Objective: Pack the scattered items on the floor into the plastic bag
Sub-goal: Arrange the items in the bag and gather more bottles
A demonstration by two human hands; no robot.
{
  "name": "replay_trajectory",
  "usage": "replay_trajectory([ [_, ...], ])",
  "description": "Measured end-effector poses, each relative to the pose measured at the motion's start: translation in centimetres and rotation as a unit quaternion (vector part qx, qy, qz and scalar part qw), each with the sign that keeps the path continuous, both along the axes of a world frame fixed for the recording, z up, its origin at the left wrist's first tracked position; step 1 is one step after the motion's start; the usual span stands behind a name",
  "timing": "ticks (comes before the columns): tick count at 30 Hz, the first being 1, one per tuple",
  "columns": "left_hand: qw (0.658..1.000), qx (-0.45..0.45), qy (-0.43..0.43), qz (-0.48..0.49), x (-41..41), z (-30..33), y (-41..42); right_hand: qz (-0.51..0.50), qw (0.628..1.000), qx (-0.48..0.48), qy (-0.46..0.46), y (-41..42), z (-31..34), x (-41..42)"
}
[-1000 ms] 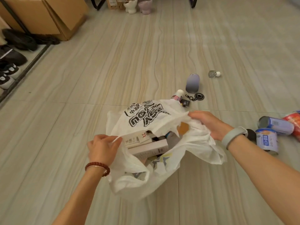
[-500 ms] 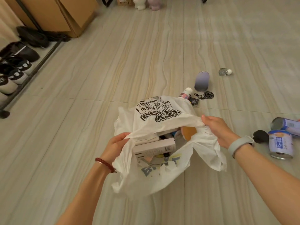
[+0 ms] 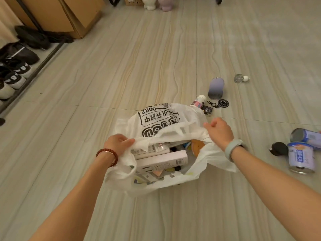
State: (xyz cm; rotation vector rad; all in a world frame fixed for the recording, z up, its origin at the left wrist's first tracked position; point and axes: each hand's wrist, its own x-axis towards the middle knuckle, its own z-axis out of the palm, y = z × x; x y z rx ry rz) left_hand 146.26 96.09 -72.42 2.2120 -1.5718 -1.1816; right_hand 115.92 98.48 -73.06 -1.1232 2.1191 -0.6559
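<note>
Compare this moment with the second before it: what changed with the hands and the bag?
Both hands kept their grip on the plastic bag: the left hand on the near-left rim, the right hand on the far-right rim. They pulled the mouth wider and tauter, baring the white box inside. Nothing went in; the cans and purple bottle lie unmoved.

White plastic bag [image 3: 156,122] with black print, mouth open, on the floor, boxes [image 3: 161,160] inside. At two o'clock: purple tumbler [image 3: 215,87], small bottle [image 3: 198,101], keychain [image 3: 219,103]. At three o'clock: two cans [image 3: 301,158] lying down, black lid [image 3: 278,148].
</note>
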Motion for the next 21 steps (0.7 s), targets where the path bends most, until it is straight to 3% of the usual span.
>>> replay_trajectory([
  [2, 0.991, -0.047, -0.113, -0.051, -0.5, 1.7, -0.4, 0.026, 0.982, -0.108, 0.155, 0.6, 0.0, 0.7],
  [4, 0.966, -0.141, -0.196, -0.092, -1.4, 4.4, 0.3, 0.08, 0.923, -0.238, 0.291, 1.4, -0.3, 0.9],
  [6, 0.953, -0.241, -0.15, -0.103, -3.5, 6.8, 2.5, 0.135, 0.852, -0.347, 0.367, 2.5, -0.6, 0.9],
  [8, 0.941, -0.282, -0.105, -0.153, -6.2, 7.3, 5.8, 0.196, 0.816, -0.375, 0.394, 4.0, -1.5, 1.2],
  [12, 0.916, -0.222, -0.213, -0.257, -8.5, 2.5, 9.7, 0.239, 0.815, -0.286, 0.444, 5.7, -3.4, 1.4],
  [16, 0.866, -0.244, -0.325, -0.293, -6.1, -1.3, 8.3, 0.251, 0.81, -0.207, 0.487, 5.7, -4.5, 1.2],
  [19, 0.866, -0.24, -0.33, -0.289, -3.6, -2.4, 6.4, 0.231, 0.835, -0.168, 0.471, 4.8, -4.7, 1.0],
  [21, 0.887, -0.267, -0.289, -0.242, -2.4, -2.3, 5.5, 0.22, 0.85, -0.169, 0.448, 4.0, -4.7, 0.9],
])
